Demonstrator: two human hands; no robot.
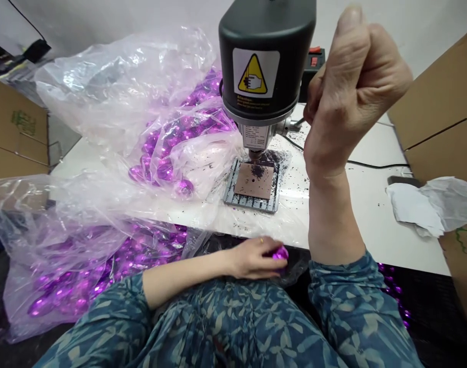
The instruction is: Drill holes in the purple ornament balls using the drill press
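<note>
My left hand (256,259) is low in front of the table edge, its fingers wrapped round a shiny purple ball (280,253). At the upper right, my right hand (348,87) is raised and closed in a fist on the feed lever (299,122) of a small bench drill press (267,61). Most of that lever is hidden behind the hand. Under the drill's chuck (256,155), a brown square plate (253,181) with a small hole lies on the slotted metal base (252,204). Dark shavings are scattered over and around it.
A clear plastic bag (114,76) of purple balls (164,168) spreads over the table's left side. Another bagged heap (84,281) is below, at the left. Crumpled white paper (415,207) lies at the right, beside a cardboard box (440,102). A black cable (375,166) crosses the table.
</note>
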